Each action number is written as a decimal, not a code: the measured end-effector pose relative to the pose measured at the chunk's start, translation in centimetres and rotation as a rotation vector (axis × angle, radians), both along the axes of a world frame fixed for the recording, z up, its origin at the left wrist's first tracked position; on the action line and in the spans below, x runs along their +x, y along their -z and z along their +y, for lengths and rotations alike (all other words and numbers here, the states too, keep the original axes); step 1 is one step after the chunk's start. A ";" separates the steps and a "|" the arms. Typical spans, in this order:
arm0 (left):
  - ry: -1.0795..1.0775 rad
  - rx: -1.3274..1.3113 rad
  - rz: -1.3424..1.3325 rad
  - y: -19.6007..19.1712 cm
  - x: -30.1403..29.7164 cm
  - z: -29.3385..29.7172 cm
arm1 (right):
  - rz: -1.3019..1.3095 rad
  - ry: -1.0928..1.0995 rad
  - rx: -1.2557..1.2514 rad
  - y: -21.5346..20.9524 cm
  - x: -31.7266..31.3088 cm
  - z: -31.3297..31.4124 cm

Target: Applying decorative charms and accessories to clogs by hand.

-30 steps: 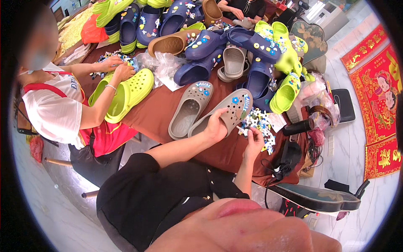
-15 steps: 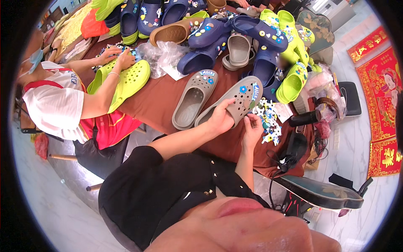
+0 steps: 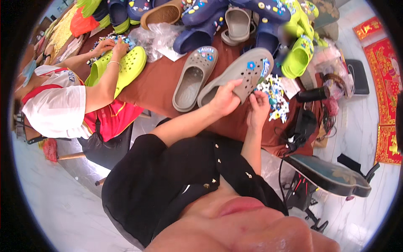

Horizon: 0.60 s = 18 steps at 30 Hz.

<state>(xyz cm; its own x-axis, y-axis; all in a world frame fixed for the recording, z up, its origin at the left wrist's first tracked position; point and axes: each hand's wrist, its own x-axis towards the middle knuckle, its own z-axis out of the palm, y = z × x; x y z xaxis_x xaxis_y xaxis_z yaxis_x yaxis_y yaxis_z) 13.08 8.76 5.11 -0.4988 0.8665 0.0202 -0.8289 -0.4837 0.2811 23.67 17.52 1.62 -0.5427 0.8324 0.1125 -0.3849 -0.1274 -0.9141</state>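
Grey clog (image 3: 238, 72) in left hand (image 3: 226, 99), right hand (image 3: 257, 111) narrow beside its edge, contents unclear

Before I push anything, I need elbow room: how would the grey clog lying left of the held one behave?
The grey clog looks like thick moulded foam pierced with holes, so probably light and only slightly flexible. Lying sole-down on the brown tablecloth, it seems unlikely to roll or tip.
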 end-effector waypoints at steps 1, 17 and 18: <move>-0.014 -0.011 0.012 0.2 0.1 0.0 | 0.005 -0.005 -0.032 -0.2 0.1 0.0; -0.046 -0.060 0.060 -0.3 -0.6 -0.8 | 0.120 0.067 0.166 -3.8 -2.2 0.4; -0.045 -0.063 0.061 -0.5 -0.8 -1.0 | 0.109 0.069 0.182 -4.1 -2.3 0.3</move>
<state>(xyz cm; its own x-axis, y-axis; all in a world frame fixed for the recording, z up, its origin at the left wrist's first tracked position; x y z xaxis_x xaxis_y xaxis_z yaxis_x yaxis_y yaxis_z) 12.31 7.74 5.61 -0.5371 0.8435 -0.0024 -0.7869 -0.5001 0.3616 21.35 17.79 5.71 -0.4618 0.8275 0.3193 -0.4844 0.0663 -0.8723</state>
